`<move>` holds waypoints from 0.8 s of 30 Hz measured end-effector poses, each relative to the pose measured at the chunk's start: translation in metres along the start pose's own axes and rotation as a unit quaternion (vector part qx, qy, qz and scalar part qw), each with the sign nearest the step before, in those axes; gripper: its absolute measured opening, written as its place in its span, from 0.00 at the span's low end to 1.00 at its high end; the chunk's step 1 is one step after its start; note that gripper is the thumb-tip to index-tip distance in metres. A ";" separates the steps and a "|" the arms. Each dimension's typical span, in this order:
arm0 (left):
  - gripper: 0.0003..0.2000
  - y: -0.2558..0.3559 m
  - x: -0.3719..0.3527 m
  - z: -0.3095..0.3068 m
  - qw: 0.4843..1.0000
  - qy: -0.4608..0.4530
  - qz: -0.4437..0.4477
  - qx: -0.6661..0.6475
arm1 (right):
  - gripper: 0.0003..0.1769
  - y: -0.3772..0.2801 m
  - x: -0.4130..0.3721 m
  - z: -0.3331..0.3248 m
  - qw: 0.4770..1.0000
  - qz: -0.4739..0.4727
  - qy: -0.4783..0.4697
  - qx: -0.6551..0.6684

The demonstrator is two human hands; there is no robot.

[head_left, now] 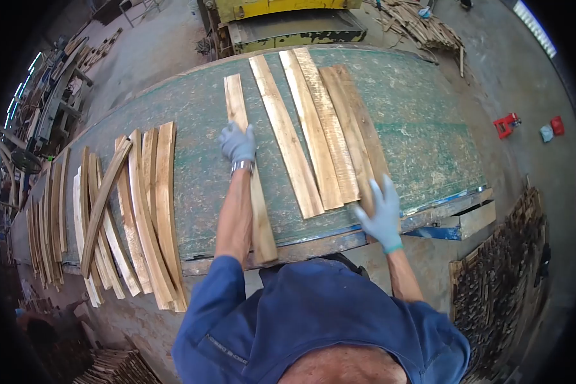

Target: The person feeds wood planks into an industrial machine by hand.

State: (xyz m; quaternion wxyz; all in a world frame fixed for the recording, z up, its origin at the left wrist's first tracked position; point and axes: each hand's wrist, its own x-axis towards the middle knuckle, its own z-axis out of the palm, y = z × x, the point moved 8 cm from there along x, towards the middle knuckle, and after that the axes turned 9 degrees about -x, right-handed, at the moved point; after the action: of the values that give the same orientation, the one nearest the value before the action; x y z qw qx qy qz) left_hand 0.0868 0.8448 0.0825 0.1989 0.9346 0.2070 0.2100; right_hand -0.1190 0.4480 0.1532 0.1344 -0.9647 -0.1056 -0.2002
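My left hand (238, 142), in a light grey glove, is closed over a narrow wooden plank (262, 224). That plank slants down the table, its near end past the front edge. My right hand (381, 216), gloved too, has its fingers spread over the near ends of two darker brown boards (355, 121). Between my hands lie a pale plank (287, 137) by itself, another pale plank (313, 134) and a rough-sawn plank (329, 121) side by side. All rest on a worn green tabletop (422, 153).
On the table's left lie several loose planks (165, 211), one crossed over others (105, 205). A yellow machine (281, 9) stands beyond the far edge. Stacked wood (499, 256) stands at the right, and a scrap pile (422, 29) lies at the back. Red tools (507, 125) are on the floor.
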 end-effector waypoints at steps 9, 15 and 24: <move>0.38 0.061 0.055 0.086 0.956 -0.167 -0.030 -0.239 | 0.52 0.054 -0.077 0.003 0.993 0.011 -0.094 -0.077; 0.53 0.085 -0.166 -0.067 0.917 -0.358 0.170 -0.049 | 0.45 0.092 -0.048 0.011 0.993 0.024 -0.093 -0.062; 0.49 0.095 -0.219 -0.043 0.944 -0.238 0.227 -0.025 | 0.42 0.080 0.040 0.062 0.994 -0.040 -0.089 -0.045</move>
State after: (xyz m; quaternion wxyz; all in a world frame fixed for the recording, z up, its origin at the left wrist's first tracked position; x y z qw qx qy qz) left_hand -0.0858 0.6751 0.0943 0.2127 0.9743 -0.0689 0.0263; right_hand -0.0407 0.3978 0.0974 0.0726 -0.9788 -0.1463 -0.1235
